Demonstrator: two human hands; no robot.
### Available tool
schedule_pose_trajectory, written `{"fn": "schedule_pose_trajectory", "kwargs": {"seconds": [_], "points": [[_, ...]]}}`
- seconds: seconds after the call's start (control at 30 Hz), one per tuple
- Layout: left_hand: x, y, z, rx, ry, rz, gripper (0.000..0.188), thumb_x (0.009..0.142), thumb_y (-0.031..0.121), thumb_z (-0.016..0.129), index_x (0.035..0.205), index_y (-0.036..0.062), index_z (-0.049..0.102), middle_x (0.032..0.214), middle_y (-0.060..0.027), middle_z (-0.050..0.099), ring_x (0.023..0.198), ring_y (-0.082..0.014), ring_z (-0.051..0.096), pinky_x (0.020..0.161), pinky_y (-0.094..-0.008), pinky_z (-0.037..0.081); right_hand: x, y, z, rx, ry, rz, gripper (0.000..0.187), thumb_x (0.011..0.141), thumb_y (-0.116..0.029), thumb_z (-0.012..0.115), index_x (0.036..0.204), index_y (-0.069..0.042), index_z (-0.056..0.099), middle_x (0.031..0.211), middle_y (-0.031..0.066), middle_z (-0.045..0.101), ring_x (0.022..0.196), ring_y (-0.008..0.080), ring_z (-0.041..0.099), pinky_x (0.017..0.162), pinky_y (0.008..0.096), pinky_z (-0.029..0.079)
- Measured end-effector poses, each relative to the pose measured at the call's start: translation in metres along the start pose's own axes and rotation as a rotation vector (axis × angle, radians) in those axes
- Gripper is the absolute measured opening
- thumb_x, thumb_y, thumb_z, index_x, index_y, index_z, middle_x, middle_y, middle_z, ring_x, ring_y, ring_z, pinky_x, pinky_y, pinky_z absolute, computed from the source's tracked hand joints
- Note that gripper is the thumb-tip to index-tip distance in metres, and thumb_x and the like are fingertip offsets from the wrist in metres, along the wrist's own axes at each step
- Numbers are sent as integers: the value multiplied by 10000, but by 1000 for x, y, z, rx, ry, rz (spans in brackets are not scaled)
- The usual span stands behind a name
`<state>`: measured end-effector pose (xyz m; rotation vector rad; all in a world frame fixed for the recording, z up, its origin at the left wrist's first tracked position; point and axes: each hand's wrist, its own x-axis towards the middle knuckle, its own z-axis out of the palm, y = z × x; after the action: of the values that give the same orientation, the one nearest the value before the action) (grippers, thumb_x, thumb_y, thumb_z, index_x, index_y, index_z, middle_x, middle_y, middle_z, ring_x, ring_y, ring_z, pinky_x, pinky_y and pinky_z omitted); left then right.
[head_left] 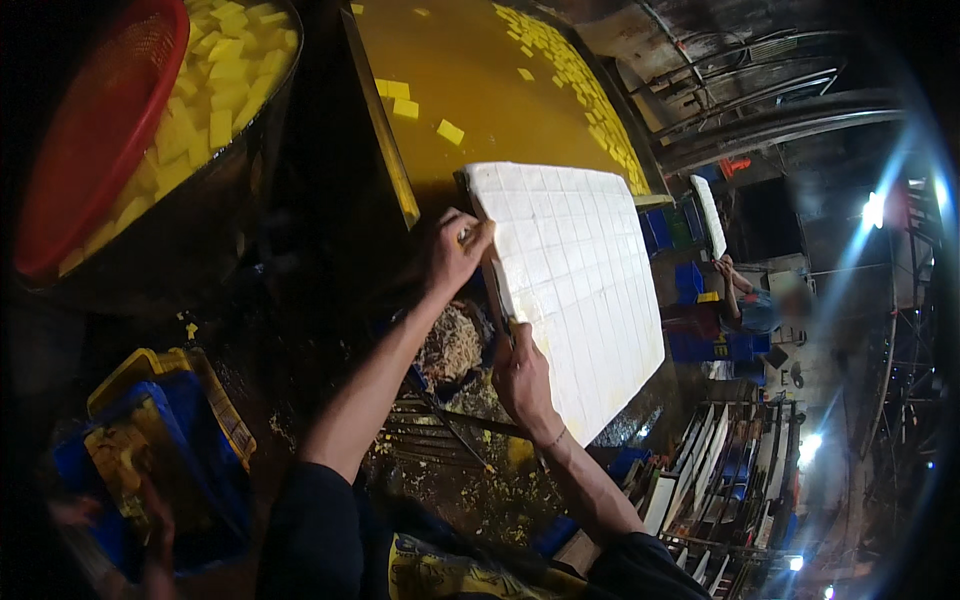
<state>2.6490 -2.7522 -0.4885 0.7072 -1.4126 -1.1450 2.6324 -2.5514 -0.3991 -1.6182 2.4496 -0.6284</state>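
A board bearing a white slab of what looks like tofu (570,270), scored into a grid of squares, is held up tilted in front of me. My left hand (462,250) is closed on its near edge, close to the upper corner. Farther down the same edge, my right hand (525,385) grips the board too, thumb along the side. The slab's upper end reaches over the rim of a large vat of yellow liquid (460,60), where yellow blocks (580,70) float. Fingers beneath the board are hidden.
At the upper left stands a round tub of yellow blocks (228,75) with a red basket (100,130). Blue crates (160,470) sit lower left, a blurred hand (155,525) near them. Another person (755,305) holds a white slab; racked boards (690,470) stand lower right.
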Motion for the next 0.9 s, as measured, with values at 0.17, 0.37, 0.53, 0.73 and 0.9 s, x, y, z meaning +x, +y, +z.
{"fn": "schedule_pose_trajectory", "kwargs": {"seconds": [0.17,0.37,0.53,0.73,0.9], "points": [[-83,42,10,-68,-34,-25,251,845,208,723,828,-12,604,788,-150,569,756,-307,587,651,-386,456,-79,19,-20,-39,10,-52,250,911,15,528,1140,28,429,750,264,554,653,449,571,549,470,439],[-171,78,23,-113,-47,-83,226,816,188,744,819,-1,620,782,-119,569,680,-256,594,594,-364,474,-165,46,-51,-54,-127,53,429,847,11,617,1238,35,442,908,220,553,734,434,596,584,457,482],[-252,116,40,-18,-40,-91,239,828,186,739,817,-15,612,783,-111,571,659,-250,594,568,-359,470,-240,81,-70,-53,-96,-8,404,835,15,632,1205,18,470,861,195,557,690,400,599,576,444,479],[-340,176,81,-353,298,-1106,539,950,552,516,1076,33,584,943,-88,576,862,-183,577,692,-327,498,-294,116,-39,253,47,-48,193,920,-64,583,1091,-5,517,792,211,560,668,310,573,620,386,471],[-482,127,109,-746,144,-1483,426,925,592,496,836,178,539,607,24,462,451,-134,433,402,-291,365,-416,158,-82,709,-170,373,234,985,-143,545,1166,4,557,901,124,599,825,164,567,742,309,471]]}}
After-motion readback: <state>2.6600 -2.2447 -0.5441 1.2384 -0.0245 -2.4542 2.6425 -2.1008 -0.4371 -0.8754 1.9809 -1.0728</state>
